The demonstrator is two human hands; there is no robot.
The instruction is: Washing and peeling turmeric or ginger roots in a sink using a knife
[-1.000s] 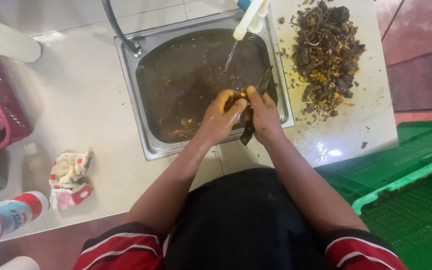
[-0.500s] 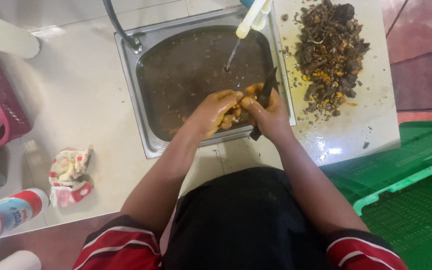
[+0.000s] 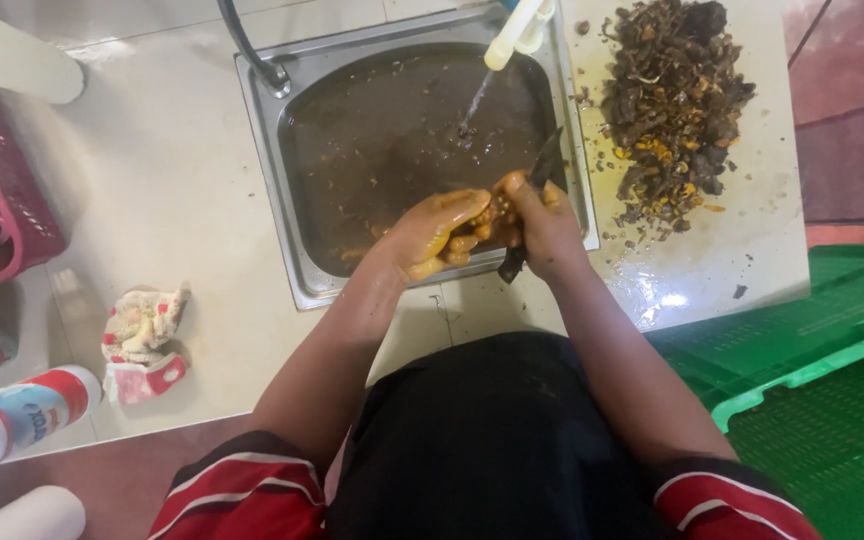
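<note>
Knife (image 3: 530, 205) is gripped in the closed right hand (image 3: 542, 225), blade slanting far-right over the sink (image 3: 282, 170); a yellow lump (image 3: 477, 222) is cupped in the curled left hand (image 3: 430, 235), touching it.

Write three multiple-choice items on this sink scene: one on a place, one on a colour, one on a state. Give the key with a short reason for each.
1. Where does the pile of dark scraps lie?
A. on the counter right of the sink
B. inside the sink
C. on the green crate

2. What colour stains the left hand?
A. blue
B. yellow-orange
C. white

3. What state is the tap in?
A. running
B. off
C. detached and lying in the basin

Key:
1 A, the heap sits on the pale counter beside the rim of the sink.
2 B, its fingers and palm are coated yellow-orange.
3 A, a thin stream falls from its spout into the brown water.

The right hand holds a dark knife over the sink's front edge.
</note>
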